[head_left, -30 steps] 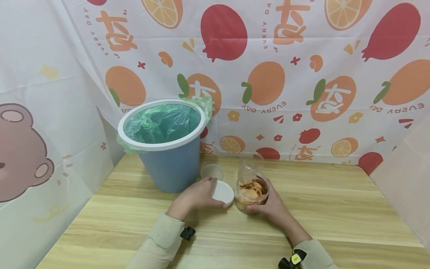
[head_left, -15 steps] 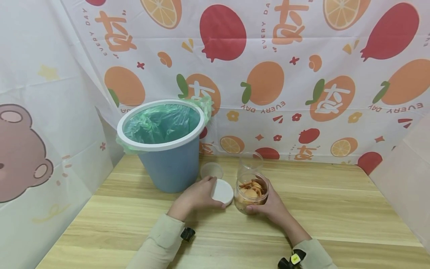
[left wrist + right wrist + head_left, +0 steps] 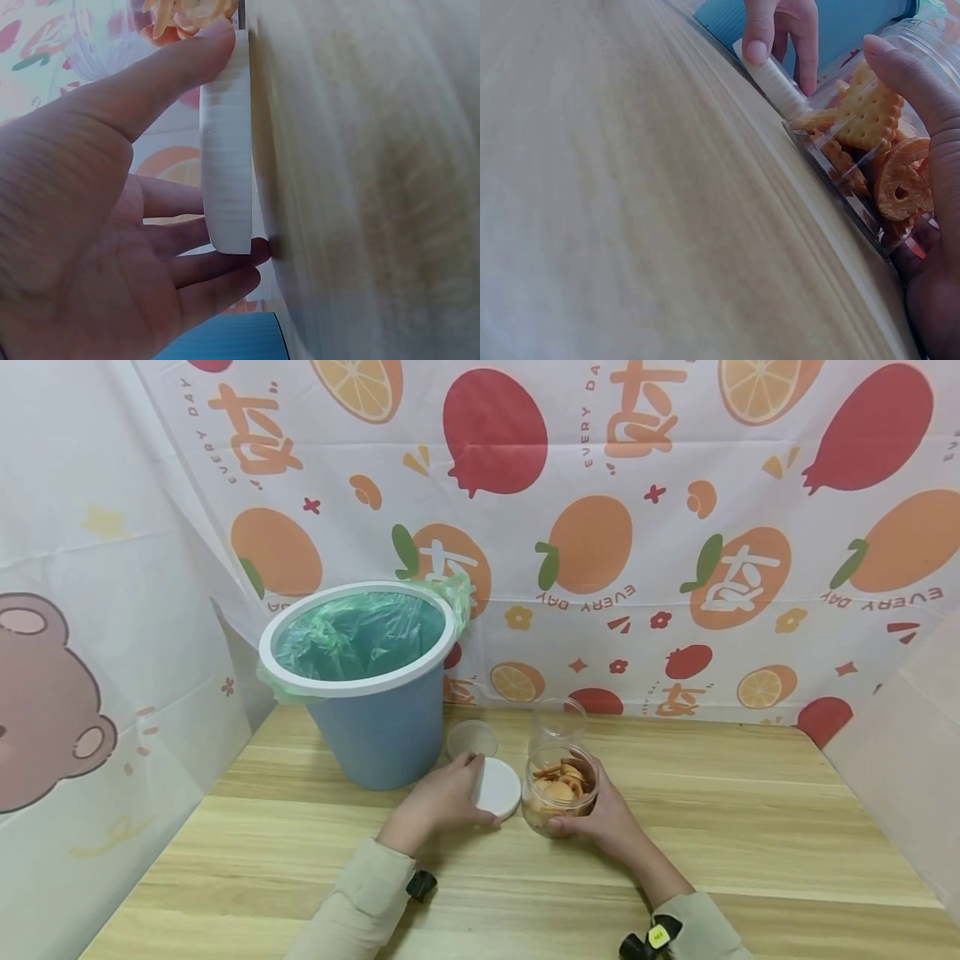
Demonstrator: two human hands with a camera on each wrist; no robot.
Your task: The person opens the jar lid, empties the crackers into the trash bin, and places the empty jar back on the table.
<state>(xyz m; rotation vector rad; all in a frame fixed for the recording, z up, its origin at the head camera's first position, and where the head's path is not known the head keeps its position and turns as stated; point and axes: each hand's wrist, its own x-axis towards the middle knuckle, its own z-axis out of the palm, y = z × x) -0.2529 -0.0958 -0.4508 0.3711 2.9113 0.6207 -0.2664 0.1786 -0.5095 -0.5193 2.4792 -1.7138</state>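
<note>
My left hand [image 3: 438, 802] grips a round white lid [image 3: 498, 789] by its edge as the lid lies on the wooden table. In the left wrist view the lid [image 3: 227, 150] is seen edge-on, thumb on one side and fingers on the other. Just to the right, my right hand [image 3: 606, 818] holds a clear plastic jar [image 3: 536, 814] around its side; the jar stands upright with its top uncovered. Orange-brown snacks [image 3: 561, 785] fill its lower part. The right wrist view shows a square scalloped cracker [image 3: 870, 112] and a ring-like piece [image 3: 904, 180] among them.
A blue bin [image 3: 382, 735] with a white rim and green plastic liner [image 3: 367, 627] stands at the back left of the table [image 3: 712, 827]. Behind the held jar is another clear jar [image 3: 558, 714]. A thin clear disc [image 3: 472, 739] lies beside the bin. Fruit-printed cloth [image 3: 517, 543] hangs behind.
</note>
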